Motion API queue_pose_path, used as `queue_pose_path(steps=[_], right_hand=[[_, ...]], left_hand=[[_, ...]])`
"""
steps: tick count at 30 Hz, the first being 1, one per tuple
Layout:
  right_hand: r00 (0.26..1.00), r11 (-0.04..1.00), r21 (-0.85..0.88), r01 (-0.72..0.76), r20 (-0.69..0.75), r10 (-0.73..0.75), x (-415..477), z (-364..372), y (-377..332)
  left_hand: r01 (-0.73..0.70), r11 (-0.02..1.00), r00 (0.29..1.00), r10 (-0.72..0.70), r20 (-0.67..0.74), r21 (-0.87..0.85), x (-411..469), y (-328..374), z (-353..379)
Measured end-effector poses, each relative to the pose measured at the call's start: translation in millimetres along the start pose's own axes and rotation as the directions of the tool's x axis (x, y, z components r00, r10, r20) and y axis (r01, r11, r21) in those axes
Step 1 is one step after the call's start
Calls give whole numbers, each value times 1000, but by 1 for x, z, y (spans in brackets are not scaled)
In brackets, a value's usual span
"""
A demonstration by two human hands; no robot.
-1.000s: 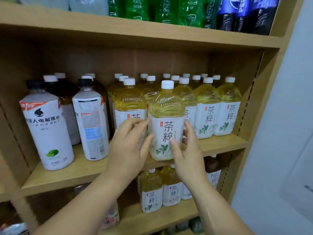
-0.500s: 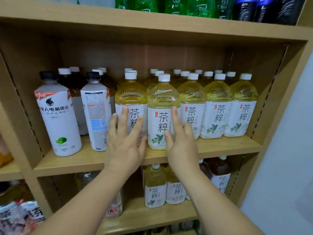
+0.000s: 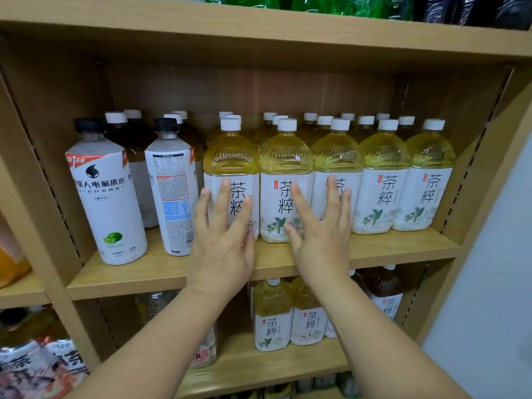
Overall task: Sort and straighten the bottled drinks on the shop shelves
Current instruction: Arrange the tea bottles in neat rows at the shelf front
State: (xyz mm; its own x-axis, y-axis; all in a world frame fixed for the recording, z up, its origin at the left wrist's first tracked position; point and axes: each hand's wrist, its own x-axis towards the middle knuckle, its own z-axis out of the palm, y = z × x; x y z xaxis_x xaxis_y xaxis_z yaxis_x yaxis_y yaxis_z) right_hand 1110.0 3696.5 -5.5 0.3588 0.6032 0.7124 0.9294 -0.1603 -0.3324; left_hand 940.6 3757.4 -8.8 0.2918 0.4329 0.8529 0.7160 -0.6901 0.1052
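White-capped yellow tea bottles (image 3: 384, 156) stand upright in a row, left hand (image 3: 221, 249) and right hand (image 3: 322, 243) pressing straight-fingered against them.

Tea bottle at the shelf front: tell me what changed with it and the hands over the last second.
The tea bottle went back from the shelf edge into the front row. The left hand and right hand let go of it; their fingers now lie straight against the row's labels. The two white bottles and the other tea bottles stayed put.
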Motion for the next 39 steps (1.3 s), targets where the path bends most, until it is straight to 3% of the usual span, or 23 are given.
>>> queue_pose_path(steps=[11, 17, 22, 28, 39], right_hand=[[994, 1000, 6, -7, 111, 6, -12, -9, 0], [979, 980, 181, -83, 198, 46, -37, -13, -21], [990, 934, 351, 63, 98, -103, -75, 4, -79], [931, 908, 361, 212, 209, -300, -110, 35, -157], [935, 827, 511, 234, 114, -336, -162, 80, -301]], left_hand=[[-13, 1000, 994, 11, 113, 16, -5, 0, -4], [33, 999, 978, -24, 208, -41, -47, -17, -39], [126, 990, 967, -138, 216, 64, -94, -56, -87], [191, 960, 942, -238, 237, 205, -135, -120, -141], [370, 912, 899, -400, 177, 177, -205, -276, -218]])
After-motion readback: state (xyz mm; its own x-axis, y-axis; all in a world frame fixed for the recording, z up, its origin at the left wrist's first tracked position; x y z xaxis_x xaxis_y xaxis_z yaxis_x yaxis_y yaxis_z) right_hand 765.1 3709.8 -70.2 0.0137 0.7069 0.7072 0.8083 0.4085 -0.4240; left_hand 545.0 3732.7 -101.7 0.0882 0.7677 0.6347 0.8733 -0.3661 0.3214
